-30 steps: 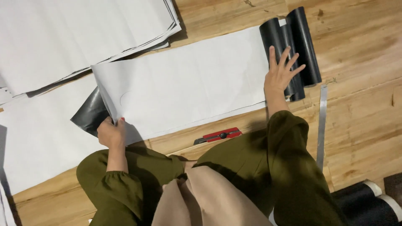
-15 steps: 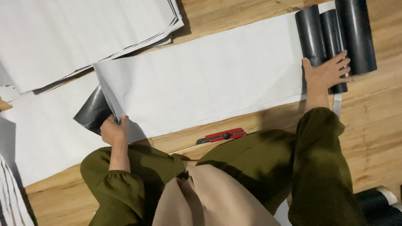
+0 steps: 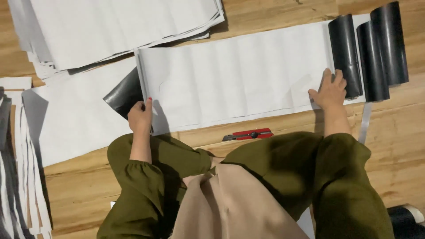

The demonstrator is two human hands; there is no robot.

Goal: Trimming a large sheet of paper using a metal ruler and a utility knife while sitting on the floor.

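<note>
Fingers (image 3: pixel 148 106) of the left hand (image 3: pixel 140 117) pinch the left end of a white sheet (image 3: pixel 230 77); the right hand (image 3: pixel 330 92) lies flat, fingers spread, on its right end.

Both palms face down, hidden. The sheet lies on the wood floor (image 3: pixel 283 132), its dark underside (image 3: pixel 125 95) curled up at left. Two black rolls (image 3: pixel 367 55) sit just right of the right hand, the far right one cut off by the frame. Green sleeves (image 3: pixel 336 177) cover the near floor. A red knife (image 3: pixel 248 134) lies near; a paper stack (image 3: pixel 110 26) far left.

Warm, even indoor light, soft shadows, slight motion blur throughout.
</note>
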